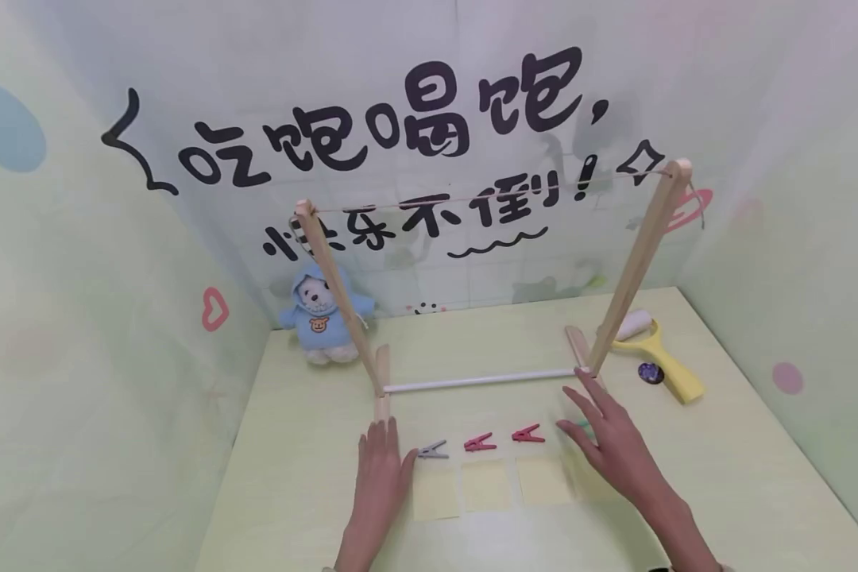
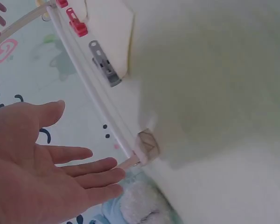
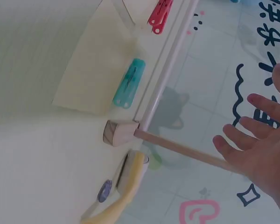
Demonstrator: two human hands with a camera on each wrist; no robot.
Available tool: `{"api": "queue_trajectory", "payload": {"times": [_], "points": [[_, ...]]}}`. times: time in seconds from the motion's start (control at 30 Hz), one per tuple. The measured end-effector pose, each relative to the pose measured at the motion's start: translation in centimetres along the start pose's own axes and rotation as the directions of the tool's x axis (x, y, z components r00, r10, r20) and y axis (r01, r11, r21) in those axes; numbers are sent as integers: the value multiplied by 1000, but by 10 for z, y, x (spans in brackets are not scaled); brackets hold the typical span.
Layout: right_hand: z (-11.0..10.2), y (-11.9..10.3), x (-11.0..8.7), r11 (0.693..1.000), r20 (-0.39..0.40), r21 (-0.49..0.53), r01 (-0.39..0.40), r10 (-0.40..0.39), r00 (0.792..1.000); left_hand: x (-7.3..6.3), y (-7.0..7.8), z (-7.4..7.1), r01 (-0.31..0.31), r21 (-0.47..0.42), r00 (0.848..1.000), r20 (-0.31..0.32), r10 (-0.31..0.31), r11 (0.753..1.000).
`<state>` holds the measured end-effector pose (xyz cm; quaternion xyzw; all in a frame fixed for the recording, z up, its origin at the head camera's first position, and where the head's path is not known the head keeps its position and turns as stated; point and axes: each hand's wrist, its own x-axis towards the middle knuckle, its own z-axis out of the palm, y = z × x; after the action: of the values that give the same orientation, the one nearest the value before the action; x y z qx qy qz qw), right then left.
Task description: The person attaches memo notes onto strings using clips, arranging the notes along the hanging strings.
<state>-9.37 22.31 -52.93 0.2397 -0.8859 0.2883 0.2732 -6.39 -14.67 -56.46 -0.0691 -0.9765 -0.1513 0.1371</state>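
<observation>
In the head view, my left hand (image 1: 380, 481) is held with straight fingers, fingertips at the front of the left wooden foot (image 1: 382, 407); whether they touch it I cannot tell. My right hand (image 1: 618, 445) has its fingers spread by the base of the right wooden post (image 1: 639, 266), holding nothing. A white rod (image 1: 482, 381) joins the two posts low down, and a thin string (image 1: 429, 205) runs between their tops. A grey clothespin (image 1: 433, 450), two red clothespins (image 1: 481, 442) and a teal clothespin (image 3: 129, 84) lie in a row before the rod. My right hand mostly hides the teal one in the head view.
Several pale yellow paper squares (image 1: 486, 485) lie in front of the clothespins. At the back left sits a plush toy (image 1: 322, 318) in blue. A yellow-handled roller (image 1: 668, 365) and a small dark purple round object (image 1: 651, 372) lie right of the frame. A printed backdrop (image 1: 472, 270) stands behind.
</observation>
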Motion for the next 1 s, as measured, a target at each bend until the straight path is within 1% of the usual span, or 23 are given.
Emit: {"api": "queue_trajectory", "payload": {"times": [0.07, 0.13, 0.17, 0.2, 0.23, 0.3, 0.37, 0.4, 0.43, 0.5, 0.57, 0.6, 0.67, 0.77, 0.83, 0.93, 1.0], "points": [[8, -5, 0, 1000, 10, 8, 9, -9, 1000, -10, -2, 4, 23, 14, 999, -40, -22, 1000], [17, -12, 0, 1000, 30, 22, 23, -23, 999, -19, -3, 9, 62, 21, 997, -49, -61, 998], [22, -15, -1, 999, 42, 32, 33, -34, 999, -23, -3, 11, 89, 8, 995, -37, -89, 996], [28, -19, 0, 998, 54, 41, 41, -43, 998, -27, -3, 13, 123, -16, 992, -10, -123, 992], [34, -22, 0, 997, 67, 52, 48, -51, 996, -30, -3, 15, 160, -59, 987, 21, -159, 985], [46, -29, 2, 995, 95, 76, 69, -76, 993, -35, -2, 20, 242, -159, 968, 100, -229, 957], [57, -36, 6, 991, 126, 87, 101, -111, 986, -39, -2, 24, 318, -250, 944, 169, -282, 915], [64, -40, 8, 989, 143, 86, 120, -131, 981, -40, -2, 26, 345, -285, 934, 196, -298, 894], [70, -43, 10, 986, 162, 85, 140, -153, 975, -41, -2, 27, 359, -313, 929, 211, -304, 879], [83, -49, 14, 980, 204, 69, 186, -196, 959, -42, -3, 30, 364, -338, 927, 224, -301, 868], [98, -56, 19, 976, 253, 47, 215, -219, 942, -41, -3, 30, 361, -343, 928, 228, -295, 868], [105, -59, 21, 975, 284, 39, 221, -223, 933, -41, -3, 30, 353, -339, 930, 226, -289, 872], [120, -63, 26, 975, 336, 32, 220, -217, 916, -39, -3, 30, 339, -333, 936, 217, -278, 880], [139, -68, 30, 981, 401, 26, 190, -184, 898, -39, -4, 30, 328, -325, 939, 217, -267, 887], [148, -68, 29, 983, 415, 21, 185, -177, 892, -39, -4, 32, 323, -325, 940, 217, -263, 889], [155, -69, 26, 982, 429, 11, 191, -177, 886, -41, -3, 34, 339, -327, 935, 225, -275, 882], [157, -70, 24, 979, 426, 2, 203, -185, 886, -41, -3, 35, 349, -332, 932, 224, -286, 877]]}}
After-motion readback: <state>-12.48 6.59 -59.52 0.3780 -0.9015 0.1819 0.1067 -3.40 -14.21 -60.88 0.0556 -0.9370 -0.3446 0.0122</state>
